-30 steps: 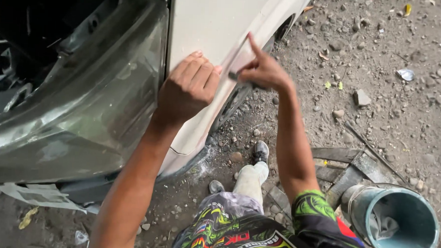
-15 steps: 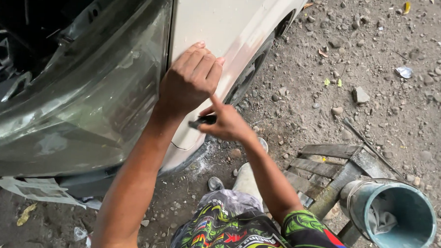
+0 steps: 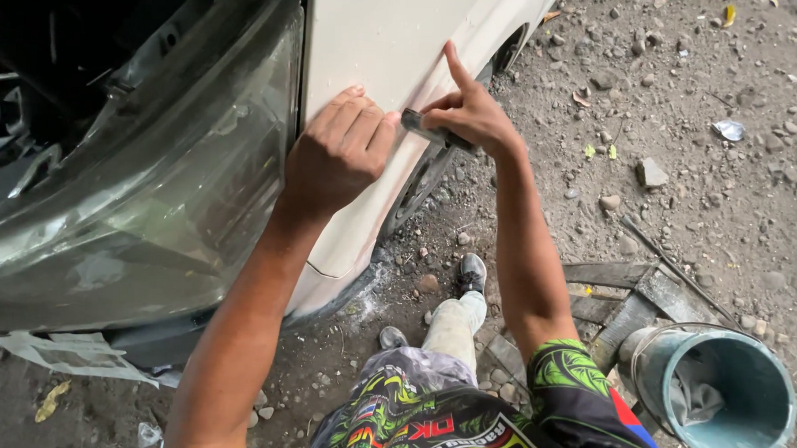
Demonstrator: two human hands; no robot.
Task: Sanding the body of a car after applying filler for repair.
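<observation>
Head view looks down on a person crouched beside a white car fender (image 3: 378, 38). Their left hand (image 3: 335, 151) lies palm-down on the panel, fingers together and bent a little, holding nothing, just beside the seam where the fender meets the clear headlight (image 3: 153, 180). Their right hand (image 3: 469, 112) is closed around a small dark scraper (image 3: 424, 126), with the forefinger stretched straight up along the panel. The scraper sits between the two hands, its near end just beside the left fingertips, and its blade lies against the white panel above the wheel arch. Whether the blade edge carries any filler cannot be told.

Below the hands a dark tyre (image 3: 417, 185) shows under the arch, and the ground (image 3: 685, 101) is gravel strewn with small stones and a few yellow leaves. A grey shoe (image 3: 472, 272) rests on the dirt near the tyre. To the lower right, a teal bucket (image 3: 719, 394) with a grey rag inside stands beside some weathered wooden planks (image 3: 616, 302), well apart from the hands.
</observation>
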